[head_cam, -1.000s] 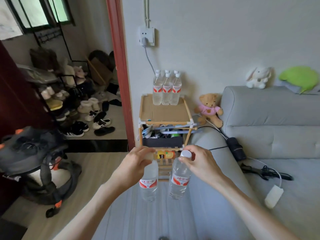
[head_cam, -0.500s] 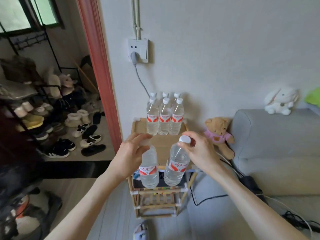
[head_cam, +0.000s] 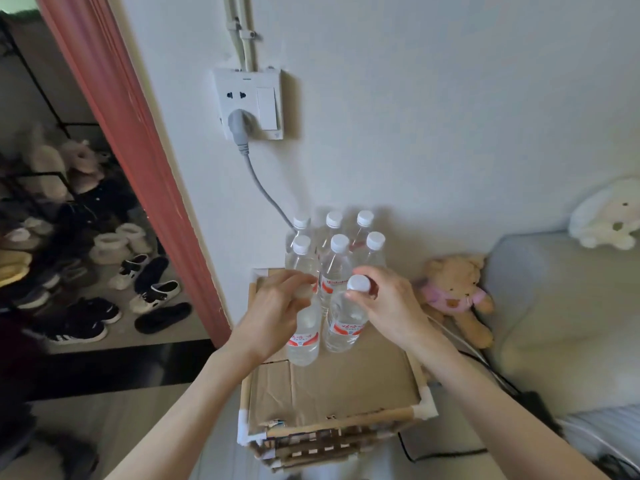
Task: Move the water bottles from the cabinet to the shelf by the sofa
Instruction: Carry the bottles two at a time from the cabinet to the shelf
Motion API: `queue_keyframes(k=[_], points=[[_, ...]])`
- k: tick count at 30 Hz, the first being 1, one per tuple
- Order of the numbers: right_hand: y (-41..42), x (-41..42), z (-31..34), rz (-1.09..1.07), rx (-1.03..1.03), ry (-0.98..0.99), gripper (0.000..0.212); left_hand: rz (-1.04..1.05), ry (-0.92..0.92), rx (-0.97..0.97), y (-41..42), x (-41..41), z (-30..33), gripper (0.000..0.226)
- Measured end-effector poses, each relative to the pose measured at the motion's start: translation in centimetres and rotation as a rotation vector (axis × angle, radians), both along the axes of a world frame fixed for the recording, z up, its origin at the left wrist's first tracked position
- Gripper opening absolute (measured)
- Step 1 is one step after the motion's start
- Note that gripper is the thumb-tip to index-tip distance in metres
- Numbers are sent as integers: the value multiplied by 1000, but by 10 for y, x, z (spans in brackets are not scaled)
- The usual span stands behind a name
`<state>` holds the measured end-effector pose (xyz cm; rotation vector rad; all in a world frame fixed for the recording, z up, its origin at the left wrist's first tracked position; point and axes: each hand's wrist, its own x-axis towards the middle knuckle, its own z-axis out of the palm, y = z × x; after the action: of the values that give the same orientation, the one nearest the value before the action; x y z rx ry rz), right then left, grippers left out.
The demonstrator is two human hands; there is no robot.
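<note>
The left hand (head_cam: 277, 306) has its fingers curled over the cap and neck of the left water bottle (head_cam: 304, 336), hiding the cap. The right hand (head_cam: 388, 303) pinches the right water bottle (head_cam: 344, 323) just under its white cap (head_cam: 358, 283), thumb and fingertips closed round the neck. Both bottles hang upright, side by side and nearly touching, over the cardboard top (head_cam: 346, 379) of the wooden shelf (head_cam: 332, 434); whether their bases already rest on it cannot be told. Just behind them, six bottles (head_cam: 334, 251) stand in two rows of three against the wall, so the two held ones look to be starting a third row.

The risks, as a judgement: a neck grip lets a full bottle swing, and a swinging base could knock the row behind, toppling bottles toward the wall or off the open left edge. The cardboard is creased and seamed near the left bottle, so a base set on the seam may stand tilted. Letting go before a base sits flat would tip it.

The shelf's top holds only the bottles. The slatted tier below is mostly hidden, its contents unclear. A teddy bear (head_cam: 453, 296) sits between shelf and sofa (head_cam: 561, 306); a grey cord (head_cam: 263, 188) from the wall socket (head_cam: 247, 103) drops behind the rear row.
</note>
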<state>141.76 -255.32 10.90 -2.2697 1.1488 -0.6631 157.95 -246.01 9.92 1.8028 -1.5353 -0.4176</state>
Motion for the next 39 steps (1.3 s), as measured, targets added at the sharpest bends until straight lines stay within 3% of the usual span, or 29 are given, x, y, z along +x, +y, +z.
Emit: queue_keyframes(k=[10,15,19,27,30,35,39], points=[[-35,7,-22,75,108,67,31,59,49,58,-26,1,-14,30],[-41,-2,-24,277,155,109,49,17,70,109,-22,3,-11,39],[-46,-7,-23,339,126,62,40,-38,118,150,-16,8,-7,42],[-46,-8,-21,265,72,91,31,199,114,71,-11,-4,-3,29],[-42,-6,-19,269,32,118,36,190,106,97,-13,-5,-3,36],[-47,-11,-13,483,227,145,42,-71,181,155,-5,5,1,43],[-50,-10,-11,400,260,101,28,112,166,101,-5,4,-3,35]])
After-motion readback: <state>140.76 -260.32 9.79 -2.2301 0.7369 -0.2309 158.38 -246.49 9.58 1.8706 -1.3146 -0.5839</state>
